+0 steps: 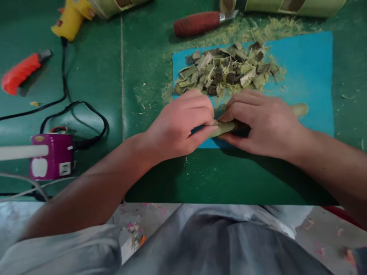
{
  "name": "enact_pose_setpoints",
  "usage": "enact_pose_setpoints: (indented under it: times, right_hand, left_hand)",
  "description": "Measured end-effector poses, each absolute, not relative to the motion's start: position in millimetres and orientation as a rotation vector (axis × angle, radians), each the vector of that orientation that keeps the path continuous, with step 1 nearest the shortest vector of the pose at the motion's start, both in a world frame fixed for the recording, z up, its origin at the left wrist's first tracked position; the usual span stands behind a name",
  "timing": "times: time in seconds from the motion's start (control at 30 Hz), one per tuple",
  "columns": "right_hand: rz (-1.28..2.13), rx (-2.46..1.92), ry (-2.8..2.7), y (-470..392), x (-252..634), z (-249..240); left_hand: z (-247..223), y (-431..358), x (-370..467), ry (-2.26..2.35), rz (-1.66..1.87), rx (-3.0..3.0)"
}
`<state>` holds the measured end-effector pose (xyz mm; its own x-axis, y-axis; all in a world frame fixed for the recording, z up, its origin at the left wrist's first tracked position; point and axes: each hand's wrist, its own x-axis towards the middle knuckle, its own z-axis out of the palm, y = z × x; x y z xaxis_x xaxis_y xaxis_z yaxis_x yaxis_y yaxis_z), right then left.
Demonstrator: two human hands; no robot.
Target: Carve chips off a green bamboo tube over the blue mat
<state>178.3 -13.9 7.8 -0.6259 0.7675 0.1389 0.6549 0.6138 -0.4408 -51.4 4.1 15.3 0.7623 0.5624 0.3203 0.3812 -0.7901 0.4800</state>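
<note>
A pale green, rounded stick (226, 128) lies across both my hands above the front part of a blue sheet (309, 72). My left hand (183, 124) is closed in a pinch on its left end. My right hand (266, 120) wraps over the stick from the right, thumb and fingertips on it close to the left fingertips. A rounded pale green end shows beyond the right hand. Under the right palm a dark part is visible, too shadowed to make out. Just behind my hands sits a heap of green and brown chips (226, 68) on the sheet.
A red-handled knife (197, 24) lies behind the chips, near pale shavings. Green cylinders with brown patches (295, 5) lie at the back. On the left are an orange cutter (21, 72), a yellow glue gun (70, 21) with its cord, and a purple power socket (51, 156).
</note>
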Motion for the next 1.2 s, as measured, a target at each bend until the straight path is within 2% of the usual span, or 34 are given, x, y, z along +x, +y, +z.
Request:
enact_pose_setpoints:
  times: [0.97, 1.2]
  right_hand:
    - [0.473, -1.114, -2.479, -14.0, 179.1, 3.6]
    - [0.581, -1.160, -2.483, -13.9, 177.6, 5.8]
  left_hand:
    - [11.2, 1.4, -49.1, 0.617, 0.745, 2.724]
    - [11.5, -2.8, -51.6, 0.709, 0.704, 2.701]
